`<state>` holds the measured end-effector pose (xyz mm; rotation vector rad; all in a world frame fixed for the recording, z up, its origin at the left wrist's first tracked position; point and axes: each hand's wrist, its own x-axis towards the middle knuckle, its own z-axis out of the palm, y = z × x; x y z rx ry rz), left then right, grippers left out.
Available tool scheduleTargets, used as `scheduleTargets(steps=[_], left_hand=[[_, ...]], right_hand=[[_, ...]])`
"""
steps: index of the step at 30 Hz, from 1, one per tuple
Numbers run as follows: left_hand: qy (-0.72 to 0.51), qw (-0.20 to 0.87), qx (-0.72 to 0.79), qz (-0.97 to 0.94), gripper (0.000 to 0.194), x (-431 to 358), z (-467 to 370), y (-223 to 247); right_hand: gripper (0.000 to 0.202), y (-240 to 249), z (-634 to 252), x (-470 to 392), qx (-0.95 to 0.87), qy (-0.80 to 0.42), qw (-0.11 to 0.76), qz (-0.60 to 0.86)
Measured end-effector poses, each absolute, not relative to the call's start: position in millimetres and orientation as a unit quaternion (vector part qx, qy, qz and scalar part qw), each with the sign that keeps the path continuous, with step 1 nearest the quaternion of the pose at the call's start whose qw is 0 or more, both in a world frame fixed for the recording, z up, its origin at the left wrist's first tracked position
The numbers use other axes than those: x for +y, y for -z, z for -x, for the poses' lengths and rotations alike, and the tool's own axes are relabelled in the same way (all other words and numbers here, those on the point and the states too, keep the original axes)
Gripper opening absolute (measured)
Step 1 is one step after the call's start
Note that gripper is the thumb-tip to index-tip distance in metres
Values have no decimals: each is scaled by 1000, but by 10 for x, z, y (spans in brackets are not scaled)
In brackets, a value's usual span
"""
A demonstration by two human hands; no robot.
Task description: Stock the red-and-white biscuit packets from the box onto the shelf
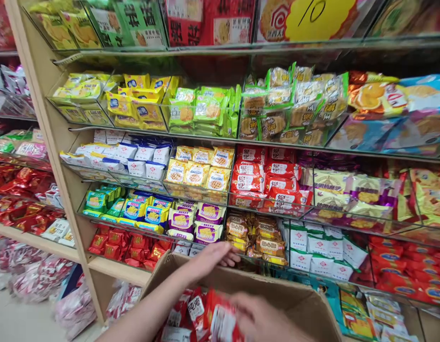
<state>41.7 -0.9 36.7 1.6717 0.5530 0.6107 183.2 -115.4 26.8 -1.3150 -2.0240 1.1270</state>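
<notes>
Your right hand [253, 314] was down in the carton [307, 304], fingers against a red packet [223, 323]. Blur there: couldn't tell whether it had a grip. Your left hand [214, 256] lay at the far rim, fingers loosely extended, no packet seen in it. The red packets [196, 306] sat inside the carton, heaped and overlapping.

Handling, my judgement: a pinch at the sealed end beat squeezing the middle, as the contents were probably crushable. Taking the top layer first made snagging less likely. Light left-hand pressure on the rim was enough to steady the carton.

Counts: two hands, one carton, at least three red packets in it, the rest hidden. On the shelves: six cookie packets [197, 174] face-out, at least eight shelved red packs [246, 183] in the next bin, one yellow sign [321, 21] marked 10 up top.
</notes>
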Motion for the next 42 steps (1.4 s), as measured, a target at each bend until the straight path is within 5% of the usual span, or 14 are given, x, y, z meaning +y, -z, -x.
scheduleTargets(steps=[4,9,24,28,32,35,38,42], left_hand=[[-291,645,237,-666,45,91,-474,-269],[-336,615,266,-662,41,151,-559,-164],[-368,505,391,-675,43,-53,-584,-230],[-376,514,394,-663,50,-52,-577,-245],[-366,507,367,-688,46,-33,-586,-225],[-371,485,348,-711,38,-36,-589,-209],[-375,473,342,-720,33,-58,-586,-204],[-381,485,332,-714,29,-76,-583,-194]], right_hand=[[35,-325,-2184,-779,-659,-344,405,532],[43,-157,-2227,-565,-550,-422,508,512],[39,-78,-2187,-687,-528,-471,523,475],[40,-364,-2342,-824,-521,-391,569,501],[41,-1128,-2744,-891,-525,-158,647,530],[38,-1724,-3050,-762,-551,38,609,569],[29,-2095,-3216,-551,-602,202,451,628],[28,-2245,-3226,-371,-654,251,303,646]])
